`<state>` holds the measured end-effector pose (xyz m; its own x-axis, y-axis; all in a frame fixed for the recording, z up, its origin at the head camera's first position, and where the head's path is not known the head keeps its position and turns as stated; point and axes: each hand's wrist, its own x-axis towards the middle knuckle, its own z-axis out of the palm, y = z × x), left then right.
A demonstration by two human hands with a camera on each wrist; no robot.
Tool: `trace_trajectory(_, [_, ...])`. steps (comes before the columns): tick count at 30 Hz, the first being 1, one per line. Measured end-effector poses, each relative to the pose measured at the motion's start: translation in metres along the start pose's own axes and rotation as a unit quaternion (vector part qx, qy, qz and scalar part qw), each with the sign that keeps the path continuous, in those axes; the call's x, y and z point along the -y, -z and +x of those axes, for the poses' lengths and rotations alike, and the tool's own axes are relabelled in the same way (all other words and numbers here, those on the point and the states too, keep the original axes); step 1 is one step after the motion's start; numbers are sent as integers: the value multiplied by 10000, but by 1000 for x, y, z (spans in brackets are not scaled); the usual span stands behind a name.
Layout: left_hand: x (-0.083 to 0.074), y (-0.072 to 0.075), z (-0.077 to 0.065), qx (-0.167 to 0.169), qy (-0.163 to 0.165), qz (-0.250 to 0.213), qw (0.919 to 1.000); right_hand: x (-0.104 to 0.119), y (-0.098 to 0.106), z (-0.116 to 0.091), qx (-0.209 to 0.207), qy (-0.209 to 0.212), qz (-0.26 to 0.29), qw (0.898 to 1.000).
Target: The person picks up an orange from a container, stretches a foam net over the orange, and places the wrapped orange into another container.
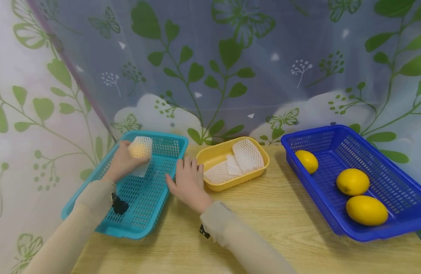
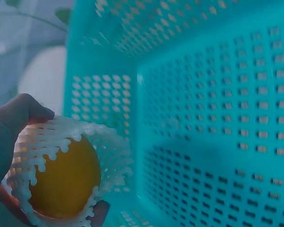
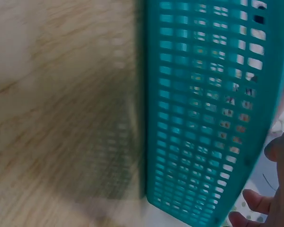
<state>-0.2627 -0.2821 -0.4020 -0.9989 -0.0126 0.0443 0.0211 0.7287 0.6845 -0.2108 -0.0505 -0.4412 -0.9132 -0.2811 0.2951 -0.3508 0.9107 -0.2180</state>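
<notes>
In the head view my left hand (image 1: 123,161) is over the far part of a teal basket (image 1: 142,224). It grips a lemon (image 2: 68,182) wrapped in a white foam net sleeve (image 2: 116,146); the left wrist view shows the yellow fruit through the sleeve's open end. My right hand (image 1: 190,182) is near the teal basket's right rim, fingers spread and holding nothing. Beside it stands a small yellow basket (image 1: 220,186) with several white foam net sleeves (image 1: 248,156) in it. The right wrist view shows the right fingers (image 3: 258,201) beyond the teal basket's side wall.
A blue basket (image 1: 306,194) at the right holds three bare lemons (image 1: 352,182). All the baskets stand on a wooden table (image 1: 258,220). A patterned curtain (image 1: 203,76) hangs right behind them and along the left side.
</notes>
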Motion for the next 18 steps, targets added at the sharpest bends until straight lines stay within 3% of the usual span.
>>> trace_trajectory(4, [17,-10,21,73,15,563,9984,2,-7,-1,159,-1,-169,9997])
trace_trajectory(7, [24,-17,32,179,136,1135,9933,2,-11,-1,56,-6,-144,9999])
trace_trajectory(11, [30,-26,39,73,267,1770,9838,3,-15,-1,-109,27,-240,9996])
trace_trajectory(18, [40,-38,48,2,535,2293,9719,4,-14,-3,-214,65,-327,9992])
